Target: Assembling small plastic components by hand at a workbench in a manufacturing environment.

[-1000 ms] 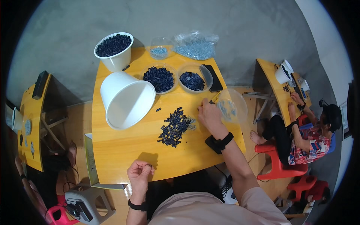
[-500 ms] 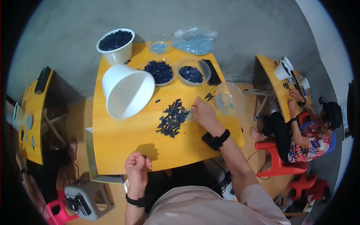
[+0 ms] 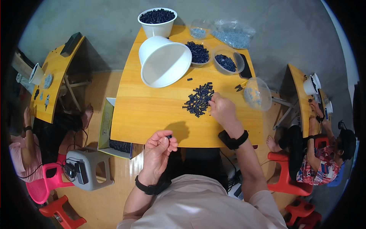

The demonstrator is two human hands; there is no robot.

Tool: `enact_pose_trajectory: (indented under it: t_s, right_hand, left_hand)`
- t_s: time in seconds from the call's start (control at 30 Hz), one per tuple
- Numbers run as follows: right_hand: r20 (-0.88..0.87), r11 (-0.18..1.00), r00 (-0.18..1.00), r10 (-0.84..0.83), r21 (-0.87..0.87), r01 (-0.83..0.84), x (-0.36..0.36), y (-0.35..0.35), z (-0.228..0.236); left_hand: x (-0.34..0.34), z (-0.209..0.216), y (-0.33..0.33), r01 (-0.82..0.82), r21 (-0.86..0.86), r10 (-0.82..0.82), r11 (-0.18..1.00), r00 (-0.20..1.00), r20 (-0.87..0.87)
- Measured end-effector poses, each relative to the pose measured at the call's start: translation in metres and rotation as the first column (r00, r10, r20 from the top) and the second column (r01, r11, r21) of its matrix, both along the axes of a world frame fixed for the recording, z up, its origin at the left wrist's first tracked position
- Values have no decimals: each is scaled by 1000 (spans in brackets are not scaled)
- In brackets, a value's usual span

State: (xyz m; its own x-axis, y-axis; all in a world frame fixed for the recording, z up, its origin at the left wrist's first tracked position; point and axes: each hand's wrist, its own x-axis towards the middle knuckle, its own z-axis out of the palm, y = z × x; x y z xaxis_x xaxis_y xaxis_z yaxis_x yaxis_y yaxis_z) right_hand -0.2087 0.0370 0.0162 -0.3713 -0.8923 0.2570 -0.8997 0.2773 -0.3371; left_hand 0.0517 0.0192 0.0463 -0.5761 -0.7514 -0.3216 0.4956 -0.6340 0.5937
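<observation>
My left hand (image 3: 155, 153) is closed in a pinch on a small black plastic piece (image 3: 169, 136), held up just off the table's near edge. On the yellow table, a loose pile of short black plastic pieces (image 3: 199, 101) lies near the middle. My right hand (image 3: 224, 108) touches down at the pile's right side with fingers pressed together. Its own fingers hide whatever may be between them. Close by on the right lie yellow-handled cutters (image 3: 241, 86) and a clear plastic bowl (image 3: 265, 91) with small pale bits in it.
Behind the pile a white tub (image 3: 167, 66) leans on its side, and another white tub (image 3: 158, 28) is heaped with black pieces. Two clear bowls with dark pieces, a black phone (image 3: 246, 66) and a clear bag (image 3: 234, 35) stand farther back. People sit at side tables.
The view has shifted, so the table sits higher and to the right. My left hand has turned, and the black piece now shows at its fingertips. My right hand stays at the pile's right side.
</observation>
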Motion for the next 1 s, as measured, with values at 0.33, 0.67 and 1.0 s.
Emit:
enact_pose_trajectory:
  t_s: [0.33, 0.67, 1.0]
  right_hand:
    - [983, 990, 180, 37, -61, 129, 13, 36, 41]
    - [982, 992, -177, 66, -84, -95, 47, 61, 34]
    - [905, 978, -387, 178, -207, -33, 58, 55, 23]
  left_hand:
    - [-10, 2, 13, 14, -182, 4, 983, 995, 99]
    - [-19, -5, 19, 84, -136, -64, 987, 988, 142]
    - [-24, -11, 19, 89, -57, -81, 994, 988, 131]
